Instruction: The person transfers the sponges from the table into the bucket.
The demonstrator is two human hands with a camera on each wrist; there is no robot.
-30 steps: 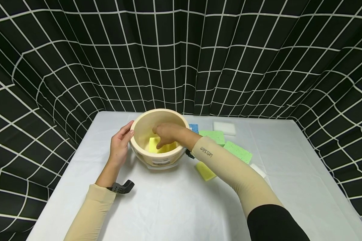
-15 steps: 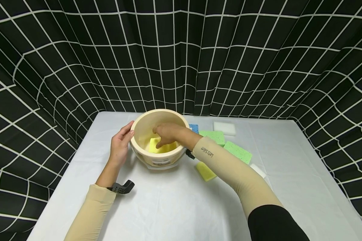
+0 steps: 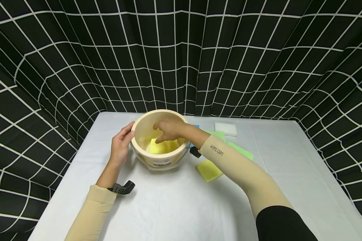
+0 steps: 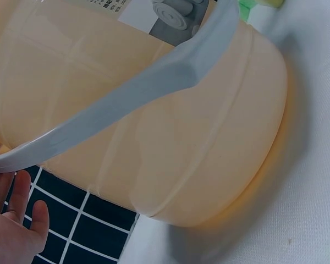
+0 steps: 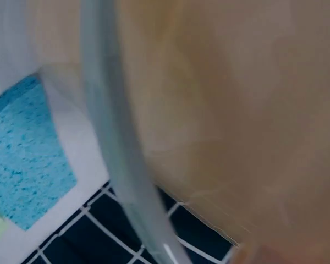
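Note:
A cream bucket [image 3: 147,160] stands upright on the white table in the head view, its grey handle [image 4: 115,110] hanging down the outside. Fairly straight fingers of my left hand [image 3: 120,144] touch the bucket's left rim from outside. My right hand [image 3: 171,130] reaches over the right rim into the bucket, thumb and fingers spread, with nothing visible between them. Below it, a yellow sponge [image 3: 163,149] lies inside. In the right wrist view, the bucket's blurred wall fills most of the picture, beside a blue sponge [image 5: 27,154].
Right of the bucket lie another yellow sponge [image 3: 209,170], two green sponges, one [image 3: 242,152] partly under my forearm, and a white sponge [image 3: 225,129]. A black curtain [image 3: 181,67] with a white grid surrounds the table [image 3: 157,207].
My right hand has lifted slightly and drawn back to the right over the yellow sponge, its forearm shifting right too. My left hand stays at the rim.

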